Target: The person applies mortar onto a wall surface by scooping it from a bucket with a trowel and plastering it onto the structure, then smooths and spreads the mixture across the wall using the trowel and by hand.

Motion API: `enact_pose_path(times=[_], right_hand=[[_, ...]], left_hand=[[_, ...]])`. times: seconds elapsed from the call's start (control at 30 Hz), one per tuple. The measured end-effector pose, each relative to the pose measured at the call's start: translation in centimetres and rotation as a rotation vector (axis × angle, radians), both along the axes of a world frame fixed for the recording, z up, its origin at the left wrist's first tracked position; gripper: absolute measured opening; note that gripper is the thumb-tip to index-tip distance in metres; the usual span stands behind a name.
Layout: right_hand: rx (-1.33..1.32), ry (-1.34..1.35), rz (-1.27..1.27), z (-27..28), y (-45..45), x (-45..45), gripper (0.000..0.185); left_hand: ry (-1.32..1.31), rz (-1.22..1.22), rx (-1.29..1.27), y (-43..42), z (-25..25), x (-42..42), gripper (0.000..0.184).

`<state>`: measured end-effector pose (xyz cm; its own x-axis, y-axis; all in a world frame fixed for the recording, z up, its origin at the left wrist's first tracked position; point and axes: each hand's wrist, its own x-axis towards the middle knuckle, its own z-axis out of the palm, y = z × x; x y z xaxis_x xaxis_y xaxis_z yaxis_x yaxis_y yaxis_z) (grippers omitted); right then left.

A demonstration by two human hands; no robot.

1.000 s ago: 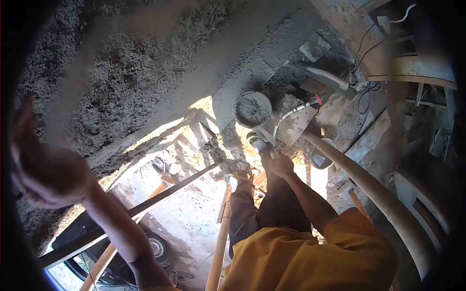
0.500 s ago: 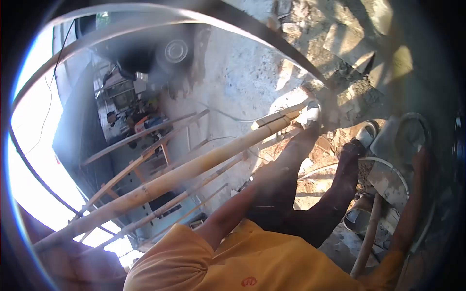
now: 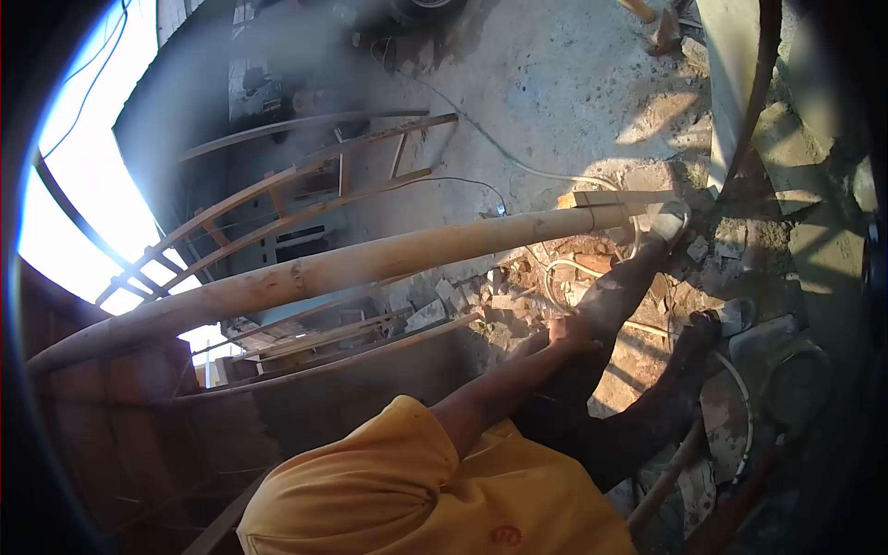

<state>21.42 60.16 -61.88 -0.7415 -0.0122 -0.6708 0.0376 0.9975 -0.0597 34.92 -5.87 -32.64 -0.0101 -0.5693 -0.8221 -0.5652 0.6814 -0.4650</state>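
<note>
My left arm, in a yellow sleeve, reaches forward over my bent leg. My left hand (image 3: 573, 335) is at the knee with its fingers curled in, and whatever they hold, if anything, is hidden. Low at the right edge, my right hand (image 3: 780, 446) is dark and its fingers cannot be made out. Just beyond it is a round, dark-rimmed thing like a pan (image 3: 800, 381). A thick bamboo pole (image 3: 361, 263) slants across in front of me, its far end beside my left foot (image 3: 671, 220).
Broken rubble (image 3: 453, 294) and a pale hose (image 3: 564, 268) lie around my feet. A wooden ladder-like frame (image 3: 277, 199) stands beyond the pole. Another pole (image 3: 668, 472) is by my right side, and a wheel (image 3: 427, 5) shows at the top.
The view has swung, so the pole, frame and feet appear shifted. My left hand shows more clearly at the knee. My right hand and the round thing sit lower in view.
</note>
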Motion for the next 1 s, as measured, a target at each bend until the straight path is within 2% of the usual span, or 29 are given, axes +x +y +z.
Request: enact_pose_path(times=[0.13, 0.23, 0.33, 0.37, 0.43, 0.47, 0.5, 0.53, 0.57, 0.63, 0.7, 0.73, 0.83, 0.9, 0.97, 1.0], right_hand=[[-0.06, 0.009, -0.085, 1.8, -3.8, 0.3, 0.053], [-0.124, 0.055, -0.142, 0.2, -5.1, 0.5, 0.054], [-0.229, 0.179, -0.237, -1.1, -6.2, 0.1, 0.056], [-0.28, 0.253, -0.28, -1.0, -7.2, 0.3, 0.057], [-0.264, 0.386, -0.369, 9.1, -12.2, -2.2, 0.053], [-0.289, 0.362, -0.483, 9.4, -11.7, -0.4, 0.053], [-0.081, 0.354, -0.284, 8.3, -9.7, 2.0, 0.054], [0.032, 0.273, -0.231, 8.8, -9.1, 3.0, 0.055], [0.053, 0.094, -0.259, 7.0, -6.6, 4.6, 0.054], [0.018, 0.153, -0.401, 7.0, -5.9, 5.2, 0.043], [-0.038, 0.289, -0.453, 8.9, -7.4, 4.7, 0.039], [-0.004, 0.094, -0.538, 7.5, -7.4, 7.6, 0.04], [-0.005, 0.097, -0.843, 8.6, -10.2, 9.3, 0.043], [-0.12, 0.142, -0.929, 10.4, -13.1, 12.4, 0.045], [-0.245, 0.278, -1.093, 12.5, -17.1, 15.6, 0.04], [-0.275, 0.313, -1.17, 13.3, -18.9, 17.7, 0.039]], left_hand=[[0.193, -0.044, -0.045, 2.3, -1.3, 0.6, 0.109], [0.38, -0.065, -0.083, 2.1, -2.0, -0.1, 0.109], [0.643, -0.115, -0.006, 3.3, -4.9, -2.7, 0.101], [0.689, 0.063, 0.153, 3.5, -5.1, -4.9, 0.091], [0.822, 0.248, 0.332, 5.4, -8.8, -6.9, 0.082], [0.757, 0.234, 0.402, 6.6, -9.9, -9.5, 0.077], [0.677, 0.22, 0.484, 7.9, -10.3, -12.2, 0.072], [0.705, 0.137, 0.559, 9.6, -10.9, -14.1, 0.064], [0.73, 0.054, 0.671, 11.3, -11.6, -16.1, 0.06], [0.587, -0.092, 0.769, 13.9, -15.6, -18.4, 0.053], [0.608, -0.15, 0.803, 17.0, -17.4, -21.1, 0.053], [0.586, -0.168, 0.83, 18.6, -17.6, -22.2, 0.054], [0.537, -0.276, 0.901, 24.6, -22.9, -25.2, 0.061], [0.482, -0.313, 0.943, 28.2, -24.7, -26.0, 0.063], [0.434, -0.26, 0.996, 31.2, -31.3, -25.7, 0.066], [0.443, -0.16, 0.92, 33.1, -32.5, -25.3, 0.069]])
